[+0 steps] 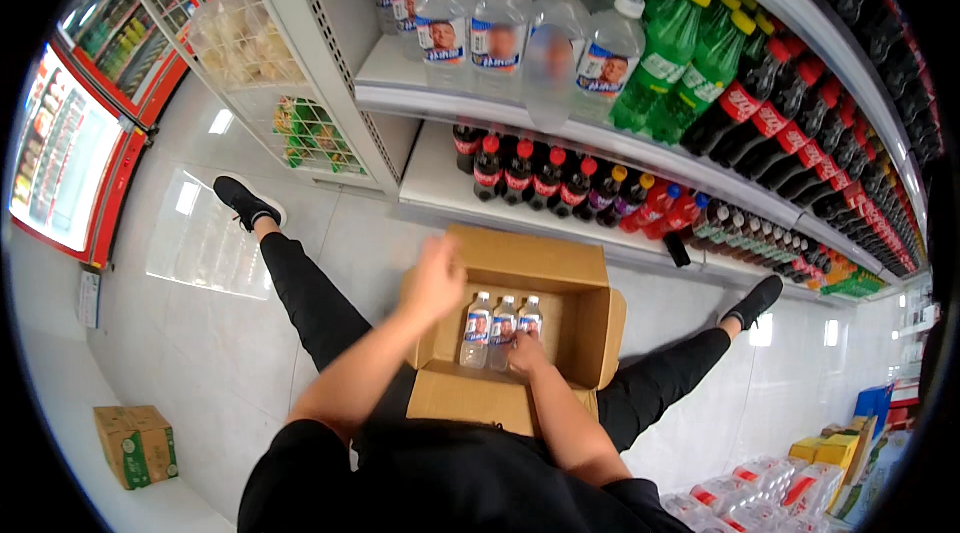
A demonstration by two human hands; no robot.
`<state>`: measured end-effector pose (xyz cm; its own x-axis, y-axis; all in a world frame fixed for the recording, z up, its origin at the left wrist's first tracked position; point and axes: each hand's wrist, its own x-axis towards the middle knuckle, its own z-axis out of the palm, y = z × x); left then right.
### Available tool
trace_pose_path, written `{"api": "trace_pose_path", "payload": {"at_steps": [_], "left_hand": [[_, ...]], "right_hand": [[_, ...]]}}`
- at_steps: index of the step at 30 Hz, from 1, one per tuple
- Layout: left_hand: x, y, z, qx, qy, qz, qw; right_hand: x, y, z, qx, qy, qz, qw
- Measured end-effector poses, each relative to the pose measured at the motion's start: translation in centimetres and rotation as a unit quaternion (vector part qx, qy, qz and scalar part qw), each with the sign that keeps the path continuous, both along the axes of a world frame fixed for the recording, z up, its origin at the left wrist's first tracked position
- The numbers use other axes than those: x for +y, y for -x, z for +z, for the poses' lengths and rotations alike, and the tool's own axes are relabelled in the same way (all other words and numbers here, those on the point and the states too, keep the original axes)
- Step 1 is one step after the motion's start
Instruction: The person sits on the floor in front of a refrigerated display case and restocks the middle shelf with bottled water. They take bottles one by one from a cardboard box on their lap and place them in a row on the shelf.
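Cardboard box (580,328) flaps around three water bottles (502,325), shelf (440,183) beyond.

A black short-sleeved top (440,478) is worn, so both forearms are left bare down to the left hand (433,278) and the right hand (525,355). The legs are covered by black trousers (310,298). Black shoes (240,199) with pale soles are worn on the feet.

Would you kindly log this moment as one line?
left hand: raised, empty | right hand: on water bottles | cardboard box: open, floor
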<state>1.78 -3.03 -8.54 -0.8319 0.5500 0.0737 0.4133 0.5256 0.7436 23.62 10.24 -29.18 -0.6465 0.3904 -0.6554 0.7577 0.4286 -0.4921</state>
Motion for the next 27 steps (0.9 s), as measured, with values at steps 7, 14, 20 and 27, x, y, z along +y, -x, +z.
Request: {"api": "trace_pose_path", "payload": {"at_steps": [7, 14, 20, 27], "left_hand": [[-0.7, -12.1, -14.8, -0.250, 0.364, -0.214, 0.871], [1.5, -10.5, -16.9, -0.240, 0.485, -0.173, 0.823], [0.9, -8.9, -18.1, -0.234, 0.449, -0.145, 0.850], [1.6, -7.3, -23.9, -0.265, 0.486, -0.185, 0.812]], "right_hand": [[-0.5, -0.1, 1.8, -0.083, -0.103, -0.057, 0.990], [-0.6, 0.1, 1.7, -0.117, -0.027, 0.007, 0.993], [-1.2, -0.2, 1.0, -0.146, 0.002, -0.039, 0.989], [-1.3, -0.4, 0.7, -0.164, 0.000, 0.000, 0.986]]}}
